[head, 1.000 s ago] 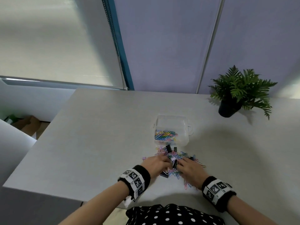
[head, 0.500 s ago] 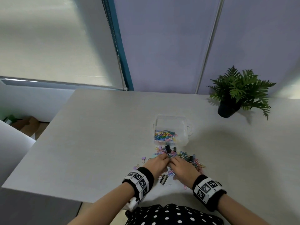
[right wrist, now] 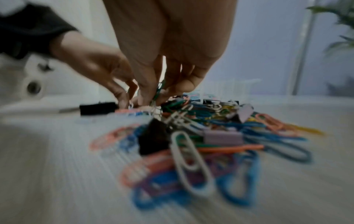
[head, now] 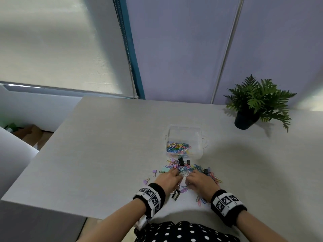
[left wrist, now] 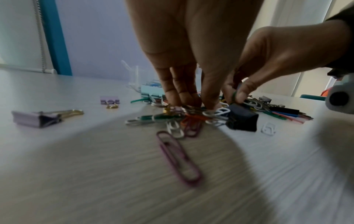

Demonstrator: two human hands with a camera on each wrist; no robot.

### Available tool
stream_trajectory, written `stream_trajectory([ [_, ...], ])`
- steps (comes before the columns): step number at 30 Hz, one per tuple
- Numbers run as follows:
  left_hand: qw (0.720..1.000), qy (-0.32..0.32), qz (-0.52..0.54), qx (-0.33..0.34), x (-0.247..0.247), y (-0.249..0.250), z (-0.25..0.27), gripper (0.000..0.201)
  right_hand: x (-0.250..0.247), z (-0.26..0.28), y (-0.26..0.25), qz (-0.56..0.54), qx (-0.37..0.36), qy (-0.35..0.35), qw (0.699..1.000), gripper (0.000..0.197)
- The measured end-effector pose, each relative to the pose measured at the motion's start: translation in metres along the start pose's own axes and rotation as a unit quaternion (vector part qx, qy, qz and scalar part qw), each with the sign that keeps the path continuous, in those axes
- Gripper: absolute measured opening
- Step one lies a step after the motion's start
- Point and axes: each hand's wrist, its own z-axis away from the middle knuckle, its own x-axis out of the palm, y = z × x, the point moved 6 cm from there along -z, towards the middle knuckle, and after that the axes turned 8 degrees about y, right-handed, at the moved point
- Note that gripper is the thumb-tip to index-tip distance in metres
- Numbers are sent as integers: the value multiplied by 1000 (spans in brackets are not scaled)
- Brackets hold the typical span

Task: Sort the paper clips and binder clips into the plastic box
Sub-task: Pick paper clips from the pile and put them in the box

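A clear plastic box (head: 197,137) stands on the table with coloured paper clips (head: 178,147) in its front-left part. Just in front of it lies a mixed pile of paper clips and binder clips (head: 189,168). Both hands are at the pile's near side, fingertips down and close together. My left hand (head: 170,178) pinches paper clips (left wrist: 193,108) on the pile with fingers and thumb. My right hand (head: 199,180) pinches a green paper clip (right wrist: 159,91). A black binder clip (left wrist: 242,119) lies beside the fingertips.
Two lilac binder clips (head: 154,172) (head: 146,180) lie left of the pile, and a black one (head: 175,194) sits by my left wrist. A purple paper clip (left wrist: 178,159) lies alone nearer me. A potted fern (head: 257,102) stands at the back right. The table's left edge (head: 43,149) is far off.
My right hand has slid a little left, closer to the left hand. Both hands' fingertips have stayed on the pile. The box has not moved.
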Motion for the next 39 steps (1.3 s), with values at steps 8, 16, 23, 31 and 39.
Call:
stream_trajectory([
  [8,987,8,138,-84,-9,-18,-6,10,-18,3,30,-415,258,75,869,5],
  [16,909,97,351,-204,-52,-57,-29,13,-46,-18,50,-568,330,146,740,8],
  [23,886,152,360,-248,-82,-88,-73,11,-69,-77,68,-540,330,189,751,16],
  [31,934,134,288,-161,-83,-72,-57,30,-61,-96,57,-321,306,102,890,16],
  [39,986,44,155,-51,-30,-15,-38,28,-32,-58,10,16,121,3,993,14],
])
